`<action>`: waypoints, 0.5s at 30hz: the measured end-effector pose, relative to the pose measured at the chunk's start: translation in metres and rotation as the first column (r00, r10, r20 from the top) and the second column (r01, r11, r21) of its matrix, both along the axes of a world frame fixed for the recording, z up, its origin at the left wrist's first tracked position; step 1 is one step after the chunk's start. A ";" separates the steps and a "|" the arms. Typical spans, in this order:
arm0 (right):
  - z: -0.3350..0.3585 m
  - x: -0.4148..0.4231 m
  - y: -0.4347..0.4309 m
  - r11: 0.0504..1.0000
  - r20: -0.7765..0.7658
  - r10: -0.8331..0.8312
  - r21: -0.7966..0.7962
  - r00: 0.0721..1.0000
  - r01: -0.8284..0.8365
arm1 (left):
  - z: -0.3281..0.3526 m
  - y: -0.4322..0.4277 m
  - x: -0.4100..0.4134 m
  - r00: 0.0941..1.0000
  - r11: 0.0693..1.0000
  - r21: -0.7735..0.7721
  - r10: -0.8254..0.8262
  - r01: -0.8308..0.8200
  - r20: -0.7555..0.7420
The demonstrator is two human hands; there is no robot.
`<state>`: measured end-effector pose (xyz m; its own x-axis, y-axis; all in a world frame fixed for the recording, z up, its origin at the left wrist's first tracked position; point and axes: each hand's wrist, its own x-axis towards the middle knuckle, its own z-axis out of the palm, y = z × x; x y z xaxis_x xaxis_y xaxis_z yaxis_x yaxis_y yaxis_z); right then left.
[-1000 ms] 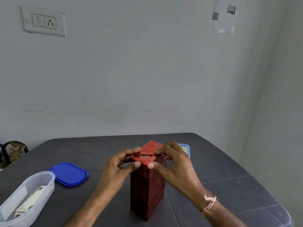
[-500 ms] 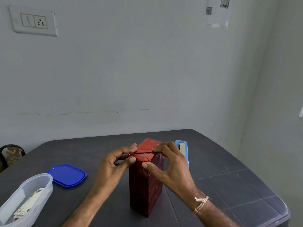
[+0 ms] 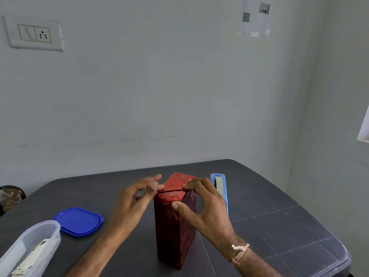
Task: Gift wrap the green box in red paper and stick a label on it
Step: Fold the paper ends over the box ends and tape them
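On the dark table (image 3: pixel 279 226), the right hand (image 3: pixel 207 208) is pinching the red paper (image 3: pixel 175 183) fold atop the box (image 3: pixel 173 236) under its fingers, the left hand (image 3: pixel 133 200) is hanging open just beside, and pressing the fold flat is looking wise.

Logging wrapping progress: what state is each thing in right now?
Tall box wrapped in red paper: upright, top flaps folded over.
Right hand: grips the box top.
Left hand: blurred, fingertips at the flap.
Clear plastic container: open, cards inside.
Blue plastic lid: off, flat on dark table.
Light-blue tape dispenser: behind the box.
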<state>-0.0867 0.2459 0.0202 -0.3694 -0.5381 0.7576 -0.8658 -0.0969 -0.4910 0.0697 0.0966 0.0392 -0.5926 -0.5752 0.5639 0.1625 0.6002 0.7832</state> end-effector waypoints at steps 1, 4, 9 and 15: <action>0.000 -0.001 -0.001 1.000 0.012 0.010 -0.001 1.000 -0.010 | 0.009 -0.007 -0.004 0.998 0.999 -0.036 0.007 -0.004 0.060; 0.003 -0.007 -0.001 0.998 0.035 0.057 0.011 0.998 -0.057 | 0.032 -0.020 -0.020 0.949 0.995 -0.052 -0.067 0.087 0.309; 0.003 -0.020 0.002 0.992 0.078 0.125 0.024 0.989 -0.128 | 0.048 -0.022 -0.034 0.863 0.976 0.086 -0.217 0.200 0.457; 0.007 -0.028 0.003 0.965 0.179 0.241 0.065 0.954 -0.255 | 0.038 -0.021 -0.040 0.866 0.937 0.244 -0.329 0.250 0.376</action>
<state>-0.1143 0.2486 0.0272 -0.3337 -0.6893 0.6430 -0.7242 -0.2492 -0.6430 0.0293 0.0759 0.0771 -0.9012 -0.4100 0.1405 -0.0481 0.4168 0.9077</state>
